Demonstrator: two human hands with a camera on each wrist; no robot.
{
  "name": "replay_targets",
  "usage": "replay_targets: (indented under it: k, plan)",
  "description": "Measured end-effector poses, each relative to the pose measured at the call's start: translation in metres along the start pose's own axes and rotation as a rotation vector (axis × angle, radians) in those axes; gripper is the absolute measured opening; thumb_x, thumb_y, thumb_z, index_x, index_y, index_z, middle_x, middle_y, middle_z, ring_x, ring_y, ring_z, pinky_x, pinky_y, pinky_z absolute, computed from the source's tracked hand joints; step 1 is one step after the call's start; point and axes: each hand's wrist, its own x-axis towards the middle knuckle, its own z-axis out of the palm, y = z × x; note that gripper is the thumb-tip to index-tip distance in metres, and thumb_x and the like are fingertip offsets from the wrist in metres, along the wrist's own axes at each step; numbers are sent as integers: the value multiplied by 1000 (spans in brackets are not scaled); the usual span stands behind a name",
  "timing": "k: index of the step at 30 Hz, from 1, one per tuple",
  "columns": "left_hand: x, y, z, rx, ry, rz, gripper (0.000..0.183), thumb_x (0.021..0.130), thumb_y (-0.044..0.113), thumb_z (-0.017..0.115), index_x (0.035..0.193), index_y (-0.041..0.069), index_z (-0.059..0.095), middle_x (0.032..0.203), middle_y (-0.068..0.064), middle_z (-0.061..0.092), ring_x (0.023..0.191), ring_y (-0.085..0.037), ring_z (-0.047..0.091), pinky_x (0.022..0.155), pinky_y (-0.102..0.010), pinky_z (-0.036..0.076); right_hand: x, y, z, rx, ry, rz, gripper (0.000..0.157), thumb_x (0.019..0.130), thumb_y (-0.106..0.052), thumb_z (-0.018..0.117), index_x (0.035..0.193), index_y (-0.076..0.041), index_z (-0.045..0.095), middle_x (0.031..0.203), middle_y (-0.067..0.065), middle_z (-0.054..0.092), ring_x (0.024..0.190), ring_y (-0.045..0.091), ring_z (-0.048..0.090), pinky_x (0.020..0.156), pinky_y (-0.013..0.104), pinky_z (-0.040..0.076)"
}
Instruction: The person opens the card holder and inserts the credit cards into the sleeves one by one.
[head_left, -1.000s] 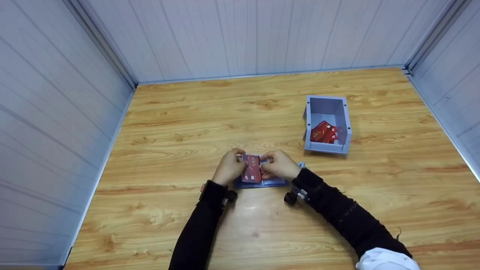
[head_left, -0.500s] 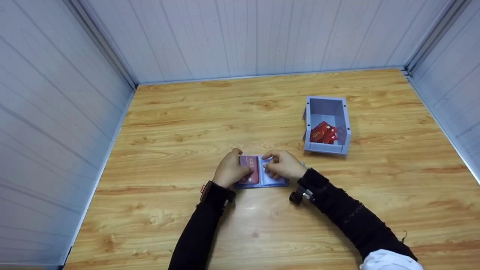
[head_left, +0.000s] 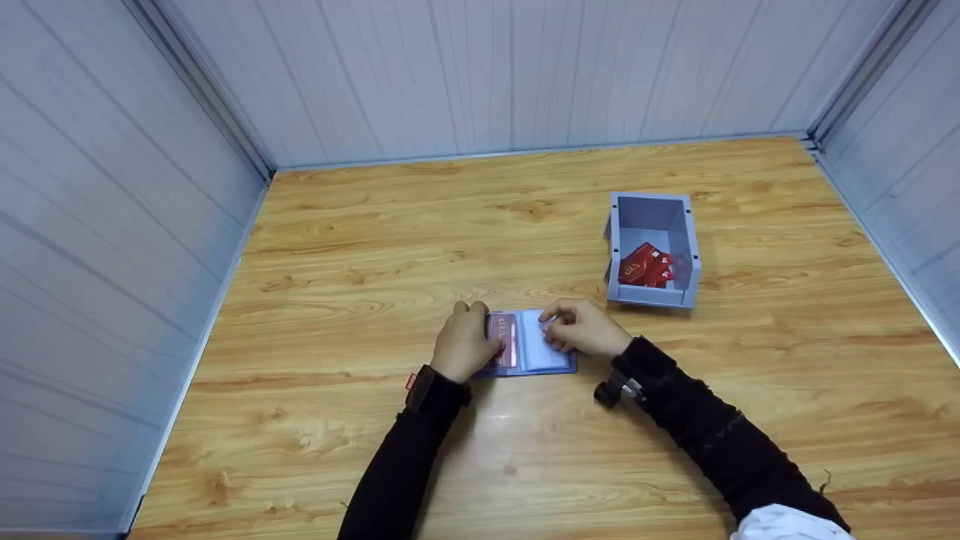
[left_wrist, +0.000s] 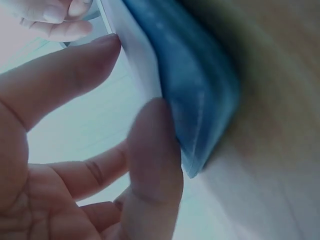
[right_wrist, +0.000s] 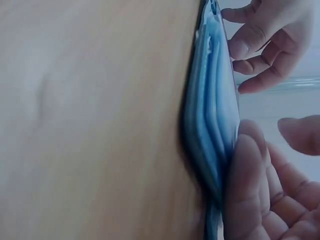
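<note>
A blue card holder (head_left: 517, 372) lies spread on the table, with clear sleeves on both halves. On its left half a red VIP card (head_left: 503, 330) shows, apparently under a sleeve. My left hand (head_left: 462, 346) holds that half, thumb on the card side and fingers at the far left edge; the left wrist view shows thumb and finger against the holder's blue edge (left_wrist: 192, 95). Over the right half, my right hand (head_left: 585, 328) touches a clear sleeve (head_left: 541, 346) with bent fingertips. Whether the sleeve is pinched between them is hidden, even in the right wrist view.
A grey bin (head_left: 654, 297) stands behind and to the right of the hands, with several red VIP cards (head_left: 646, 267) inside. The wooden table (head_left: 375, 247) is bounded by pale panel walls (head_left: 480, 75) at the back and both sides.
The right hand has let go of the red card and shifted right onto the holder's other half. The left hand has settled over the left half, and the card lies flat there.
</note>
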Motion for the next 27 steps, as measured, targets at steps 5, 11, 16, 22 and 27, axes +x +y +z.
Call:
replay_targets:
  k: [5,11,16,22,27]
  plan:
    - [-1,2,1,4,8,40,40,73,13,79,107,-2,64,101,-18,55,89,-33,56,76,-46,51,-5,-3,-9,-52,-7,-30,29,92,-9,59,116,7,62,86,12,68,70,11,64,64,24,57]
    - [-3,4,3,17,-9,111,33,80,10,74,110,-1,67,110,-19,55,97,-36,51,84,-46,49,-10,-12,-31,-130,56,-97,29,94,-11,60,117,6,63,93,20,68,76,17,66,69,28,58]
    - [-5,5,3,37,-3,177,23,84,13,69,101,-2,69,106,-19,57,93,-36,51,81,-45,48,-14,-23,-56,-203,157,-164,30,95,-13,62,116,8,64,100,26,69,80,23,67,68,24,56]
    - [-5,5,2,44,-20,209,22,84,16,70,95,-2,68,100,-19,56,88,-35,50,77,-44,46,-19,-36,-87,-330,299,-144,30,96,-21,61,119,-1,65,104,17,69,82,13,62,68,18,51]
    - [-3,6,1,55,-73,187,38,77,18,75,108,-3,68,109,-20,57,96,-36,51,85,-45,48,-21,-37,-108,-388,394,-170,29,97,-16,59,120,0,64,107,17,69,89,20,61,73,23,49]
